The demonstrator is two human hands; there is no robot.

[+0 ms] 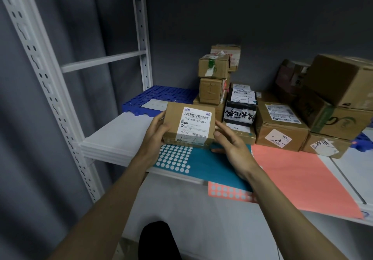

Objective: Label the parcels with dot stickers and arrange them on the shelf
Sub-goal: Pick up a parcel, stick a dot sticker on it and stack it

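Parcel point(188, 125), a small brown cardboard box with a white barcode label facing up, sits at the centre of the frame, held just above the shelf point(121, 132) between both hands. At its left edge, the left hand point(156, 128) has the box in its grip, fingers curled round the side and thumb on the near face. To the right of the box, the right hand point(232, 144) has its fingers stretched out nearly straight, fingertips touching the box's right side (a released pose, nothing pinched). Both bare forearms reach up from the bottom corners of the frame.

Under the box, a teal sticker sheet point(201, 164) lies on the white shelf, with a block of pale dots at its left end. A salmon-pink sticker sheet point(298, 179) lies to its right and partly beneath it, running toward the lower right; a strip of it with pale dots shows below the teal one.

Behind, in the right half of the frame, stacked parcels point(280, 126) crowd the shelf, some two or three high, most with labels. A blue perforated mat point(159, 94) lies at the back left of the shelf. White slotted uprights point(40, 74) rise in the upper left against a dark grey wall point(242, 13).
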